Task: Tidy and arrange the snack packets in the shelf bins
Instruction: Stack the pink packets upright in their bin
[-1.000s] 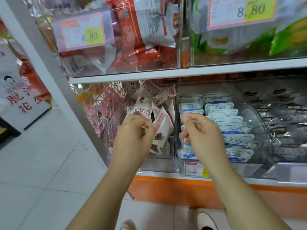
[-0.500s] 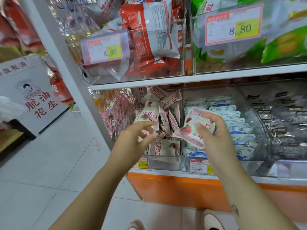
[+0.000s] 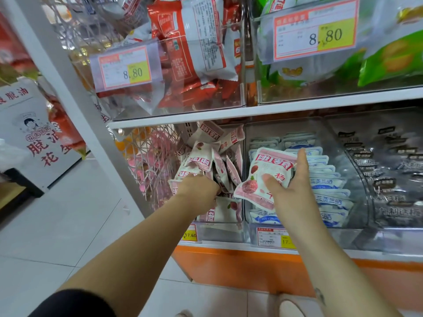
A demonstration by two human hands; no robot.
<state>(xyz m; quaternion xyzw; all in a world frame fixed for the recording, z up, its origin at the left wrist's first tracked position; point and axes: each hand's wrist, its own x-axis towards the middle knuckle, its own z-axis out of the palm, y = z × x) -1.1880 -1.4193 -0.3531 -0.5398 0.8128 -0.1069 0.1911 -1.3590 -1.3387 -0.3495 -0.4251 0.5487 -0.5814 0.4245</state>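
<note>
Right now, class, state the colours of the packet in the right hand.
The packet in the right hand is white and pink with red lettering; head view.

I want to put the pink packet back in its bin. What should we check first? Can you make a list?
1. Right hand has a good hold on the pink packet: ok, thumb in front, fingers behind.
2. The packet matches the heap in the pink bin: ok, same pink print.
3. The packet is over its own bin: not ok, it is in front of the blue packets.
4. Left hand has made a gap: cannot tell, its fingers are hidden among the packets.
5. The heap stands in a neat row: not ok, the packets lean every which way.
</note>
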